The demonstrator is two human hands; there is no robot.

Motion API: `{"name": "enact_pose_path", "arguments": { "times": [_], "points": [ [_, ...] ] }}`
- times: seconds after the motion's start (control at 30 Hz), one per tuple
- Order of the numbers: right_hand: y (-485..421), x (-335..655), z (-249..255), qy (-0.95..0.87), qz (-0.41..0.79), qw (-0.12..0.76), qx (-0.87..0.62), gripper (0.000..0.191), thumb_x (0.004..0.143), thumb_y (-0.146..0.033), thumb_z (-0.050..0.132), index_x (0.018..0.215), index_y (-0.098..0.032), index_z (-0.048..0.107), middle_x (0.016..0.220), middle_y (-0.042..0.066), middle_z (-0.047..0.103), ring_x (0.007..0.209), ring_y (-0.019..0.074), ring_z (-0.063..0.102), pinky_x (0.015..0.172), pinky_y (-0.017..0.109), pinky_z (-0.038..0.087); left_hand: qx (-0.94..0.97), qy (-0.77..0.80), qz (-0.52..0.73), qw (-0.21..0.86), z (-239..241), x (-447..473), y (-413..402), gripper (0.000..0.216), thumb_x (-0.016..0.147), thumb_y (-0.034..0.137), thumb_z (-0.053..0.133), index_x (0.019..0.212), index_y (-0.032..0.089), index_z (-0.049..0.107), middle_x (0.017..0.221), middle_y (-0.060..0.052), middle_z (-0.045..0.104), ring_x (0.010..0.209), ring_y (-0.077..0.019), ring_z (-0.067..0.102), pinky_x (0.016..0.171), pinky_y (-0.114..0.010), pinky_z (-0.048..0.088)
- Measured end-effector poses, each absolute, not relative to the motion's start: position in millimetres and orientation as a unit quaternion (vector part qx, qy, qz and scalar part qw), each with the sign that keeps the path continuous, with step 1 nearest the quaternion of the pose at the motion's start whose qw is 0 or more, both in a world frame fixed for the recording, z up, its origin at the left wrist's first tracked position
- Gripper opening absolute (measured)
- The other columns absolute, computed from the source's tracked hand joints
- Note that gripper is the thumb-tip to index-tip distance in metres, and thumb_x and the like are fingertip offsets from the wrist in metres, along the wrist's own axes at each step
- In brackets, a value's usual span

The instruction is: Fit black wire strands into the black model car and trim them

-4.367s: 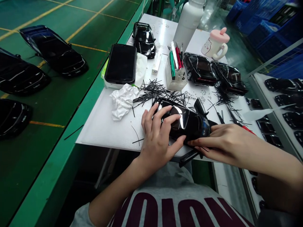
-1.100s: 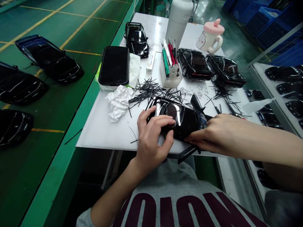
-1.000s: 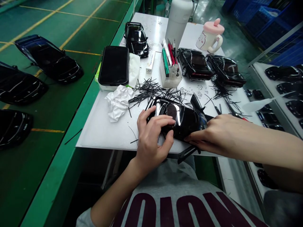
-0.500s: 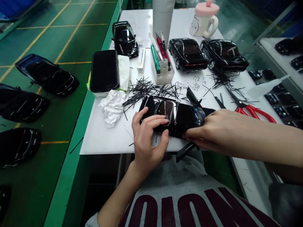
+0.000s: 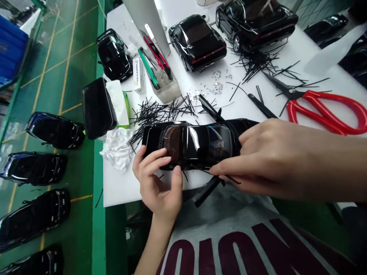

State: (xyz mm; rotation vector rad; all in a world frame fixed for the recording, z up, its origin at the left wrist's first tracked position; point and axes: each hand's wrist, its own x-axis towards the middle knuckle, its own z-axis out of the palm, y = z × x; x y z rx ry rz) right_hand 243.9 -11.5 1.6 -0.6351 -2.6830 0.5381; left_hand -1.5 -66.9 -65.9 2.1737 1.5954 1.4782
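A glossy black model car [image 5: 197, 143] lies across the front of the white table, both doors swung out. My left hand [image 5: 159, 183] steadies its left end, fingertips on the rear window and deck, thumb against the near side. At the near door opening, my right hand [image 5: 258, 156] is closed, thumb and forefinger pinching a thin black strip [image 5: 233, 179] whose end pokes out below the fingers. The near door [image 5: 206, 190] hangs over the table edge; the far door [image 5: 210, 108] points away. My right hand covers part of the car's front.
Loose black strips [image 5: 160, 110] lie behind the car. Red-handled scissors [image 5: 323, 107] and tweezer-like black tool [image 5: 262, 105] lie right. A box of pens and knives [image 5: 166, 91], crumpled tissue [image 5: 117, 149], a phone [image 5: 99, 109] and other model cars [image 5: 197, 42] stand around.
The view has moved closer and turned, so things on the table sit differently in frame. Both hands stay on the car, and the black strip's end now shows below my right fingers.
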Motion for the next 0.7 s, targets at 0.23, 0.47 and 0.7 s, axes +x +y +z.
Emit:
{"name": "enact_pose_path", "arguments": {
  "times": [0.23, 0.47, 0.7],
  "points": [
    [-15, 246, -6, -0.930, 0.223, 0.196, -0.218, 0.031, 0.102, -0.024, 0.046, 0.096, -0.023, 0.076, 0.056, -0.003, 0.056, 0.048, 0.0123, 0.047, 0.059, 0.031, 0.039, 0.702, 0.518, 0.487, 0.033, -67, -2, -67, 0.023, 0.088, 0.013, 0.067, 0.106, 0.026, 0.061, 0.105, -0.004, 0.068, 0.122, -0.0287, 0.061, 0.119, -0.064, 0.034],
    [-13, 247, -10, -0.935, 0.233, 0.205, -0.170, 0.036, 0.105, -0.022, 0.037, 0.107, -0.021, 0.073, 0.060, -0.003, 0.062, 0.051, 0.0132, 0.053, 0.059, 0.032, 0.037, 0.706, 0.521, 0.479, 0.026, -66, -2, -67, 0.023, 0.088, 0.013, 0.067, 0.105, 0.026, 0.060, 0.105, -0.003, 0.068, 0.118, -0.0279, 0.063, 0.118, -0.064, 0.035],
    [-13, 239, -10, -0.933, 0.251, 0.192, -0.170, 0.029, 0.102, -0.022, 0.045, 0.100, -0.021, 0.073, 0.058, -0.002, 0.060, 0.050, 0.0134, 0.051, 0.057, 0.032, 0.035, 0.704, 0.526, 0.477, 0.028, -66, -3, -68, 0.022, 0.088, 0.014, 0.067, 0.105, 0.027, 0.060, 0.102, -0.002, 0.067, 0.117, -0.0286, 0.063, 0.116, -0.065, 0.036]
  ]
}}
